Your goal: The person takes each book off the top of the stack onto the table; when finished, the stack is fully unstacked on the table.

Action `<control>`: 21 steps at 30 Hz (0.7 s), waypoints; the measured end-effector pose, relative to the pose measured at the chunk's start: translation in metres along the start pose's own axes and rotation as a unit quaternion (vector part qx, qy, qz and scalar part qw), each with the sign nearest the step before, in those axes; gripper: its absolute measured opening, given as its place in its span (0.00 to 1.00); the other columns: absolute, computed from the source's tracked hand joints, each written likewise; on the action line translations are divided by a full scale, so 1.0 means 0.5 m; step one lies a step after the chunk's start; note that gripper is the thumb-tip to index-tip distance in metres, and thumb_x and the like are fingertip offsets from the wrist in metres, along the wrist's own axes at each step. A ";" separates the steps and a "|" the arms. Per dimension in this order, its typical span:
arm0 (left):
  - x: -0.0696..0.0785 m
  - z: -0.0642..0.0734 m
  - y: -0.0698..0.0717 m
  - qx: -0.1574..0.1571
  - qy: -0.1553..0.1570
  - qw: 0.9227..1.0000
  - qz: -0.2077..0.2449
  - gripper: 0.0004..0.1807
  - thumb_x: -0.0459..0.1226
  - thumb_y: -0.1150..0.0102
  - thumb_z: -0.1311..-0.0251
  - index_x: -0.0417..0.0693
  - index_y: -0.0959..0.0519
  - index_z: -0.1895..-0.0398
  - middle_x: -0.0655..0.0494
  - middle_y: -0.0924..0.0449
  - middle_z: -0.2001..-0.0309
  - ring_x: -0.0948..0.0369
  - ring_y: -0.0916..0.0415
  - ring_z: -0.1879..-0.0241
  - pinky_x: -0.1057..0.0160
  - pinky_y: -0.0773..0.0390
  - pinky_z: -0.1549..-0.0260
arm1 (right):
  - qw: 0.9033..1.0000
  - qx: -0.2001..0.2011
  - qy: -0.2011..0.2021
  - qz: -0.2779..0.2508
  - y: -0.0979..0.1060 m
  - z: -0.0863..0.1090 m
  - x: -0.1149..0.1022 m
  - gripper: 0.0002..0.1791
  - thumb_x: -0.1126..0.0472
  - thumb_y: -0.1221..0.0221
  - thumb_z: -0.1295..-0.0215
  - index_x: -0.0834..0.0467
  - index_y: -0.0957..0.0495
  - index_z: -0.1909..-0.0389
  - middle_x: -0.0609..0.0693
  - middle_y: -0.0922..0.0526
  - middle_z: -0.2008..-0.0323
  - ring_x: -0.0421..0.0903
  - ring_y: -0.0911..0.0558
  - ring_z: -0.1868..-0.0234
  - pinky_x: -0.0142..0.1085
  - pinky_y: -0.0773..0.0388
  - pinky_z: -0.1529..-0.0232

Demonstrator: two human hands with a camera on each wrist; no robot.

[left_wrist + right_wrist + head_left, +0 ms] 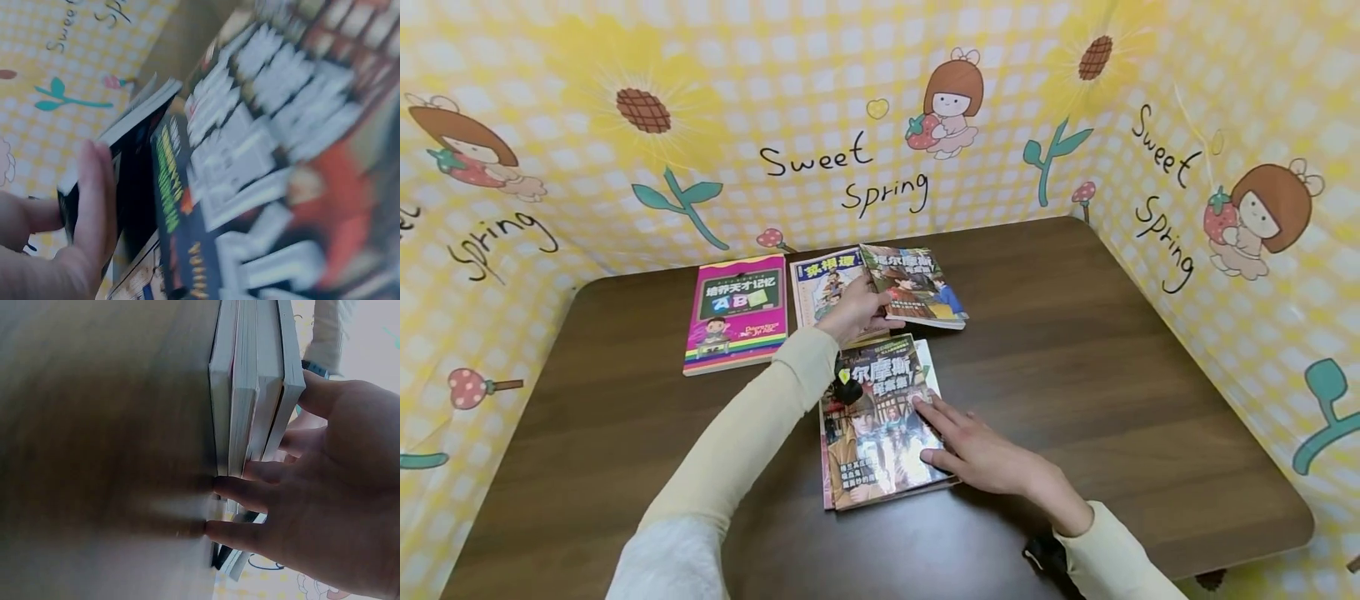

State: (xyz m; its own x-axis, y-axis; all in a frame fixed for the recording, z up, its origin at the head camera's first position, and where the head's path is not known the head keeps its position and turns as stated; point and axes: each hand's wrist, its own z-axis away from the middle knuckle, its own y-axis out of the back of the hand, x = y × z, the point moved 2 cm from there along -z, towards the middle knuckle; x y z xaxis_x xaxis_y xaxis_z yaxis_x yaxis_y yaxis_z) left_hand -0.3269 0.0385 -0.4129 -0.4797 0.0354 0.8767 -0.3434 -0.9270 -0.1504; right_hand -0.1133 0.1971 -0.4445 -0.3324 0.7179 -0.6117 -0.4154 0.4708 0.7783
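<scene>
My left hand grips the left edge of a paperback book with white title characters, at the back of the table. That book lies partly over another book with a yellow-and-blue title. In the left wrist view the fingers lie against a dark cover. In front stands a short stack of books, topped by a glossy storybook. My right hand rests at the stack's right side, fingers extended. In the right wrist view, some of its fingertips reach the table beside the page edges.
A pink book with a green chalkboard picture lies at the back left. The brown wooden table has rounded corners. Yellow checked cloth walls with flower and cartoon prints stand behind and at both sides.
</scene>
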 end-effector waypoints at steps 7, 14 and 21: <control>0.001 -0.029 -0.011 -0.024 0.038 0.997 -0.057 0.43 0.24 0.57 0.31 0.46 0.71 0.24 0.41 0.68 0.24 0.45 0.22 0.49 0.57 0.20 0.54 | 1.000 0.002 0.004 -0.002 -0.005 0.000 0.000 0.37 0.44 0.54 0.26 0.50 0.56 0.23 0.61 0.52 0.25 0.58 0.48 0.27 0.62 0.54 0.33; -0.012 -0.020 0.002 -0.022 0.012 0.991 -0.134 0.37 0.30 0.55 0.30 0.43 0.60 0.23 0.40 0.54 0.26 0.42 0.31 0.41 0.53 0.23 0.49 | 1.000 -0.010 0.000 -0.014 -0.013 -0.004 -0.001 0.38 0.43 0.54 0.26 0.50 0.57 0.23 0.60 0.54 0.25 0.57 0.49 0.26 0.61 0.55 0.32; 0.004 0.062 -0.009 -0.066 -0.111 0.941 -0.314 0.26 0.34 0.54 0.30 0.37 0.40 0.30 0.39 0.34 0.35 0.44 0.27 0.44 0.53 0.24 0.48 | 1.000 -0.008 -0.006 -0.023 -0.003 -0.002 0.004 0.38 0.43 0.53 0.27 0.50 0.57 0.23 0.60 0.55 0.25 0.58 0.49 0.27 0.62 0.56 0.32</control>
State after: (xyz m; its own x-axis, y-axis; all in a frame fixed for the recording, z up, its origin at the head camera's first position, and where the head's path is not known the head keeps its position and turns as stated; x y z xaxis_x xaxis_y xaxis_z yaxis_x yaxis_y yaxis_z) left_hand -0.3012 0.0309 -0.3965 0.0253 0.4683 0.8832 -0.6067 -0.6950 0.3859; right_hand -0.1141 0.1971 -0.4471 -0.3026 0.7023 -0.6443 -0.4431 0.4949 0.7475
